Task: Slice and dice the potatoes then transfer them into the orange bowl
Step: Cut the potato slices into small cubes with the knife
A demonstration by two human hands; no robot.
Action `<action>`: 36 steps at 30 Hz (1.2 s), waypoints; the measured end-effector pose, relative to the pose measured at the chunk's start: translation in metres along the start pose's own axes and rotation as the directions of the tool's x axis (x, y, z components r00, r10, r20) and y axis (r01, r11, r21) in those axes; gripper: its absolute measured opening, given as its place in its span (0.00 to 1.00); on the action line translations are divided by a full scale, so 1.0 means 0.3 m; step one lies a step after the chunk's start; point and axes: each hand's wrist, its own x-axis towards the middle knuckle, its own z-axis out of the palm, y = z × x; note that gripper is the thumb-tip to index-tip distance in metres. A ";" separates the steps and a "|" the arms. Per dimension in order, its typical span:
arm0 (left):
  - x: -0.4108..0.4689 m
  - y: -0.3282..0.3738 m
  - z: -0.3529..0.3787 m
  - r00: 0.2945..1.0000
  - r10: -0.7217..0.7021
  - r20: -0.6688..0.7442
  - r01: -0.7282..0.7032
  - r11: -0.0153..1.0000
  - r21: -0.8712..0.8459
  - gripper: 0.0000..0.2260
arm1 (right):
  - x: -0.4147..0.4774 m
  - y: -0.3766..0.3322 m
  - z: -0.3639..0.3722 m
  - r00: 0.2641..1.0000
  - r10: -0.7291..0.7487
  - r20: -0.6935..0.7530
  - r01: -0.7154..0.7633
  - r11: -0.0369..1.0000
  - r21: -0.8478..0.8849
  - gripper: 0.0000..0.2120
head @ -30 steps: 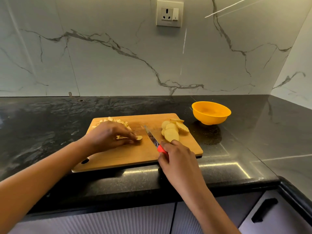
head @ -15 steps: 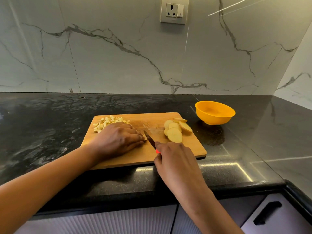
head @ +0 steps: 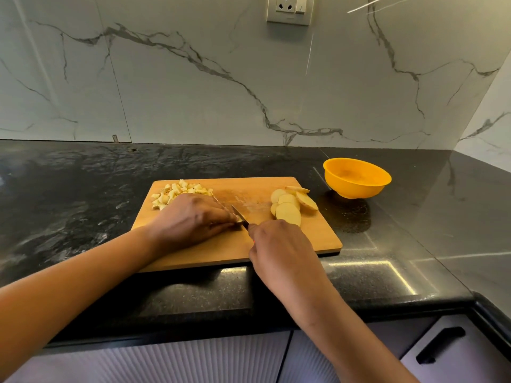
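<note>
A wooden cutting board lies on the black counter. Diced potato pieces are heaped at its far left corner. Several round potato slices lie overlapping at its right side. My left hand lies fingers-down over a potato piece at the board's middle; that piece is almost fully hidden. My right hand grips a red-handled knife, whose blade points away and touches the left fingertips. The orange bowl stands empty on the counter just right of the board.
The black stone counter runs to a marble wall with a socket above. The counter's front edge passes under my forearms, with cabinet fronts and a black handle below. A side wall closes the right corner.
My left hand shifted right along the board, uncovering the diced heap. The knife moved in against the left fingertips, and my right hand now hides most of the red handle.
</note>
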 end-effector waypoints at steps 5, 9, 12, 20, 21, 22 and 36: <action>-0.005 -0.005 -0.001 1.000 -0.006 -0.005 0.006 1.000 0.018 0.15 | -0.069 0.000 -0.024 0.999 -0.012 0.045 0.011 1.000 0.028 0.14; -0.006 -0.003 -0.006 1.000 0.004 0.002 -0.004 1.000 0.014 0.17 | -0.114 0.026 -0.074 1.000 -0.012 0.008 0.011 0.997 0.070 0.14; -0.007 -0.001 -0.008 1.000 0.013 0.007 -0.014 1.000 0.025 0.15 | -0.101 0.031 -0.083 0.999 0.005 -0.037 -0.001 0.993 0.114 0.15; -0.008 0.002 -0.010 0.996 0.079 -0.036 -0.077 0.995 0.066 0.20 | -0.063 -0.007 -0.043 0.995 0.017 -0.099 -0.004 0.991 0.133 0.16; -0.008 0.002 -0.010 0.996 0.084 -0.040 -0.081 0.994 0.070 0.20 | -0.060 -0.010 -0.039 0.996 0.019 -0.089 -0.007 0.992 0.127 0.15; -0.008 0.002 -0.009 0.995 0.086 -0.041 -0.083 0.994 0.070 0.20 | -0.058 -0.012 -0.035 0.996 0.025 -0.082 -0.015 0.993 0.119 0.15; -0.007 -0.007 -0.003 0.999 0.011 -0.032 -0.010 1.000 0.026 0.19 | -0.067 -0.034 -0.029 0.993 -0.006 0.120 0.006 1.000 0.003 0.13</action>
